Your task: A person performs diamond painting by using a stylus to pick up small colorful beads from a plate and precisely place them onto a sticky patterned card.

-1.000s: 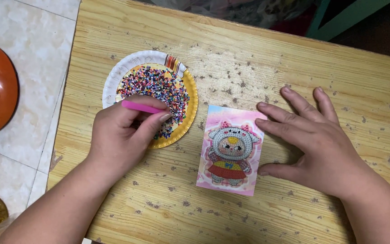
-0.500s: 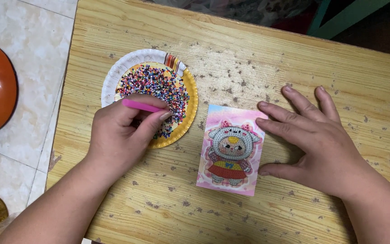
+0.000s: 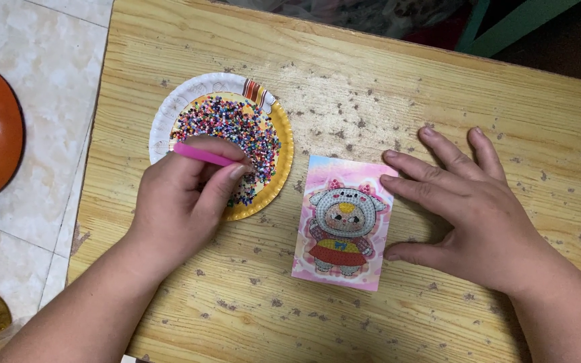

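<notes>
A pink pen [image 3: 200, 154] is clamped in the left hand [image 3: 179, 202] grip over the bead plate [image 3: 169, 107], while the card [image 3: 344, 225] is steadied on the table [image 3: 371, 81] by the flat, spread right hand [image 3: 479, 215].

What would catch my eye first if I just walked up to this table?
Probably the paper plate heaped with tiny multicoloured beads at the table's left, where the left hand holds a pink pen over them. Next, the pink picture card of a cartoon figure at the centre, steadied at its right edge by the right hand lying flat on the worn wooden table.
</notes>
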